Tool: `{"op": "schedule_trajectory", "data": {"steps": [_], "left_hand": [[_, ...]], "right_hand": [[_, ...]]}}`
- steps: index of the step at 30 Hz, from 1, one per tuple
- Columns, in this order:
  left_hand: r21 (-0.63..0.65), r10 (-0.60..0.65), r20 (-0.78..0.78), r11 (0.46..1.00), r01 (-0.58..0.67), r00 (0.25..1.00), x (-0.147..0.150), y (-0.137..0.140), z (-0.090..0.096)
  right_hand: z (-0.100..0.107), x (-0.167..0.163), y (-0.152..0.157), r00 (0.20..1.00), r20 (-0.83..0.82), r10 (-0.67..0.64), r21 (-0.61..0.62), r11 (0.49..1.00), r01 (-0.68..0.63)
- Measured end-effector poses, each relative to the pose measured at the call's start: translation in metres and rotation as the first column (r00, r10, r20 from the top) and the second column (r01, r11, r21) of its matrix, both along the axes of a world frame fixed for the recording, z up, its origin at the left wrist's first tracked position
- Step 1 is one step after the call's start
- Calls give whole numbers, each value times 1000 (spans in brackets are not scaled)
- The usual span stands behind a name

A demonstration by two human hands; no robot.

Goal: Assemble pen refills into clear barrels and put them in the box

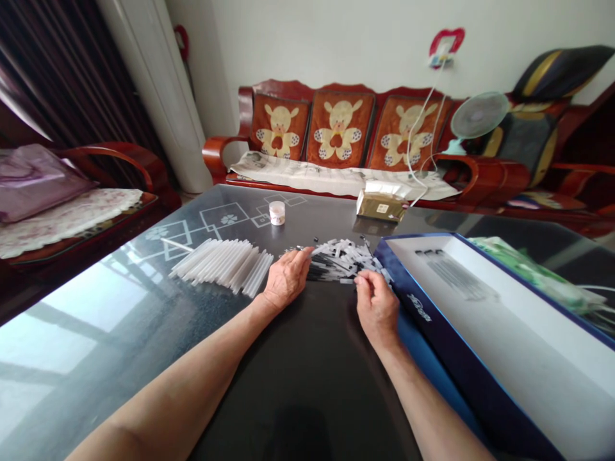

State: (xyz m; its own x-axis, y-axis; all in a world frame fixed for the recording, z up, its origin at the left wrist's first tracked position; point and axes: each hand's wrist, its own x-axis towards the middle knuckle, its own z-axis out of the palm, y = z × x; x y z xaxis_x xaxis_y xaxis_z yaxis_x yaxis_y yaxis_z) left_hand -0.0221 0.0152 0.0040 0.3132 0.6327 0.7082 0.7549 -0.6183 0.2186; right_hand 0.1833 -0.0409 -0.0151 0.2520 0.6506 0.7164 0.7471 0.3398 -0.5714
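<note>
A loose pile of short white tubes and thin dark rods [343,257] lies on the dark table. At the pile's left edge is my left hand [287,280], its fingers pressed together and pointing away from me; what they hold, if anything, is hidden. My right hand [378,306] is closed in a pinch at the near right edge of the pile, by the box. Too little shows between its fingertips to name. Left of my left hand, long translucent white tubes [223,264] lie side by side in a row.
An open blue box [413,310] with a white inside stands at right, several thin dark-tipped rods [456,275] in it. Beyond are a small white cup [277,213] and a tissue pack [382,203]. A green-and-white plastic bag [533,269] lies past the box. A wooden sofa [223,150] stands behind the table.
</note>
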Motion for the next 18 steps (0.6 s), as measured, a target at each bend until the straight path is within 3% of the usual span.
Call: {"op": "schedule_trajectory", "data": {"steps": [7, 18], "left_hand": [[-55, -55, -110, 997, 50, 992, -1, 5, -8], [-53, 14, -133, 998, -21, 991, -1, 5, -11]], "right_hand": [[4, 3, 2, 981, -192, -20, 12, 1000, 23], [4, 5, 1, 976, -214, -45, -20, 999, 42]]}}
